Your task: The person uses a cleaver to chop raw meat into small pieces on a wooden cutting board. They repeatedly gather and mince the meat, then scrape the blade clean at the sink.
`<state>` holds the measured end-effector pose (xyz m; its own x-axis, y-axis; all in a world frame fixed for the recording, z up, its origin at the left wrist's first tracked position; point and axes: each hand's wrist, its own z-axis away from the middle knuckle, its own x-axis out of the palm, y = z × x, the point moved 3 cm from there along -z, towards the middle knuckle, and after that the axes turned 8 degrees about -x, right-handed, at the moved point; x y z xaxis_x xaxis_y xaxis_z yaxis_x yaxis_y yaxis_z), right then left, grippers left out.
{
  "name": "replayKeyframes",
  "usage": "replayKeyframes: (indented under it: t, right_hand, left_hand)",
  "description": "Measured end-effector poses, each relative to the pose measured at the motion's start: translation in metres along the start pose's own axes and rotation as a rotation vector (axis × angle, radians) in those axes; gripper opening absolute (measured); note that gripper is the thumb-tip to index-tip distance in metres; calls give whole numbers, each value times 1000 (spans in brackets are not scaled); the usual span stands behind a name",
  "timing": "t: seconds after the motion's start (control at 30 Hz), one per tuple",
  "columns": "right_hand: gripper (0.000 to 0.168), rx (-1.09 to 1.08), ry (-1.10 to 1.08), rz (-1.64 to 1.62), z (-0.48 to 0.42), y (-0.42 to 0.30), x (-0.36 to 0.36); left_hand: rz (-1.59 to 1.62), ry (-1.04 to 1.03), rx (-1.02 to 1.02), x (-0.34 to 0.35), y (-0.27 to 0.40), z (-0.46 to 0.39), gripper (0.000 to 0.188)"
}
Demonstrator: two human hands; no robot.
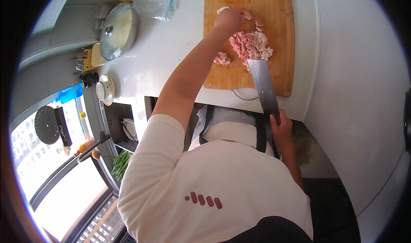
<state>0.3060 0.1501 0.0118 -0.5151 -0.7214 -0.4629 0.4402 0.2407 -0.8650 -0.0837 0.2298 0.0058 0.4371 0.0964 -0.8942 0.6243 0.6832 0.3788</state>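
Observation:
My left hand [229, 19] is over the far part of a wooden cutting board [276, 5], its fingers curled on a strip of raw meat [246, 15]. A whitish piece [222, 10] shows at the other side of that hand. My right hand [282, 127] grips the dark handle of a cleaver [264, 85]. The blade points away from me over the board's near edge, with its tip at a pile of chopped raw meat [249, 45]. A smaller lump of meat [222, 58] lies left of the pile, and small scraps [258, 24] lie beyond it.
A glass-lidded pan [117, 31], a clear zip bag [155, 2] and stacked bowls [105, 89] stand on the counter [160, 40] to the left. Beyond are a sink [118, 114] and green vegetables [122, 164]. A white wall [359, 66] bounds the right side.

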Motion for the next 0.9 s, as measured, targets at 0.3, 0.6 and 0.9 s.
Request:
replayKeyframes:
  t: [0.3,0.6,0.9]
  right_hand:
    - [17,29,79,-7,-9,-21,11]
    - [18,59,128,-118,-17,-53,38]
    - [16,82,247,-169,-11,-49,47]
  left_hand:
    - [1255,-481,-307,-23,-67,40,25]
    - [771,-316,22,-41,-76,59,29]
    - [540,-351,362,-100,-22,100,29]
